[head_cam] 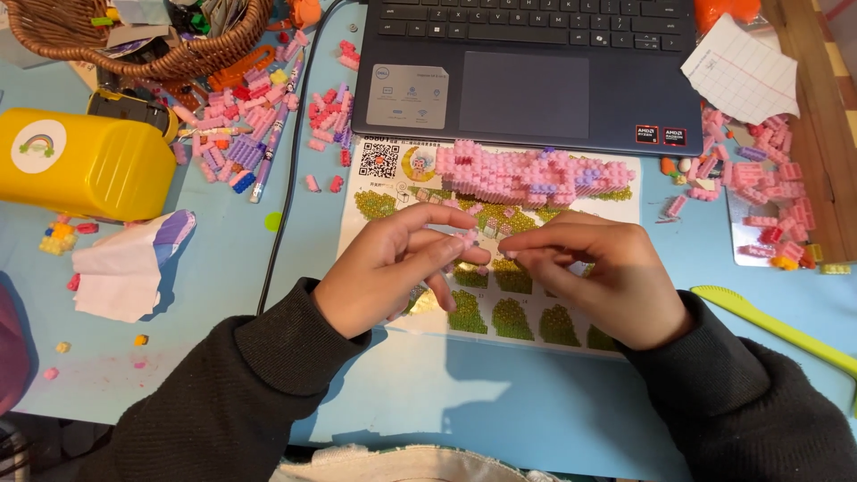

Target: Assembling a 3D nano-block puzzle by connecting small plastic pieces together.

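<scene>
Head view, looking down at a light blue worktop. Centre of frame: left hand and right hand brought together over an illustrated instruction sheet, kept directly beneath, presumably for reference while fitting pieces. Left fingers curled nearly closed, thumb and forefinger pinching a tiny pink brick just above the sheet. Right fingers likewise drawn tight, tips meeting the left; whether a second piece sits between them cannot be told, being hidden by the knuckles. Just above the hands: a partly built pink brick model resting on the sheet's upper edge, against the front of an open laptop. Upper left: loose pink and purple bricks, a wicker basket, a yellow container. Right edge: further pink bricks; a lime-green tool lower right.
</scene>
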